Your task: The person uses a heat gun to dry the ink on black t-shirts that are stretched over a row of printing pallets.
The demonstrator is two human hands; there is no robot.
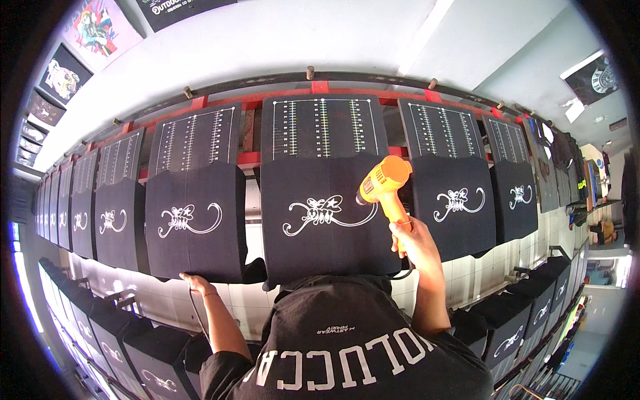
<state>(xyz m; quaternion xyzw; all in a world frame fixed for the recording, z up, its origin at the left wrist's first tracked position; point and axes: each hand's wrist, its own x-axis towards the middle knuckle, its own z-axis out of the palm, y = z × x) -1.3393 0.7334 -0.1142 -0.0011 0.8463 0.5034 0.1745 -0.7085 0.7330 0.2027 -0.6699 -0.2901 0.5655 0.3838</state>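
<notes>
The right hand (408,235) grips the handle of an orange heat gun (385,181), fingers closed around it, its nozzle aimed at the white printed design (320,213) on the middle black T-shirt (327,233). The left hand (192,280) rests at the lower edge of the neighbouring black T-shirt (197,227); whether its fingers pinch the cloth cannot be told.

We stand in a screen-printing workshop: beyond our right hand (415,241), which grips an orange heat gun (385,183), a long red-framed rack (250,100) carries rows of black shirts (197,223) on ruled pallets (323,127), each bearing the same white swirl print (323,213). Printed sample shirts (100,27) hang on the wall far above our left hand (193,281).
</notes>
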